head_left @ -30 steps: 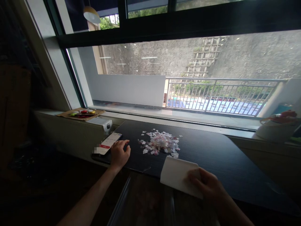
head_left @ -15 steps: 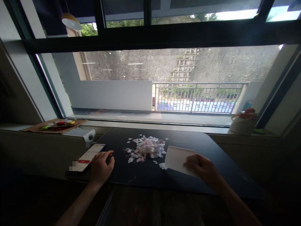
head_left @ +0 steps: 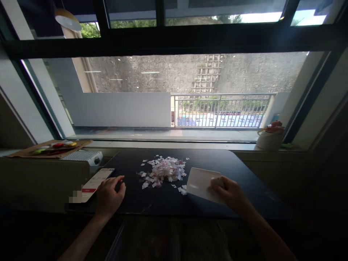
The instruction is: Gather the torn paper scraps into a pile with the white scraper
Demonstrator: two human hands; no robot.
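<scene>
A heap of small white and pinkish paper scraps (head_left: 167, 169) lies on the black table (head_left: 217, 157). My right hand (head_left: 227, 189) grips a flat white scraper (head_left: 199, 183) with rounded corners, held tilted to the right of the heap. Its left edge is beside a few loose scraps (head_left: 183, 189); whether it touches them I cannot tell. My left hand (head_left: 110, 194) rests at the table's left front, fingers loosely bent and thumb apart, with nothing in it. Partly behind that hand lies a phone (head_left: 89, 190) with a timer on its lit screen.
Behind the table runs a window sill (head_left: 163, 144) under a large window. A white pot-like container (head_left: 269, 140) stands on the sill at right. To the left are a brown board (head_left: 24, 150) with colourful items and a white device with a knob (head_left: 95, 158).
The whole view has shifted, so everything appears further left. The scraper's tilt has changed slightly and it now shows a bright glint. My left hand stays by the phone.
</scene>
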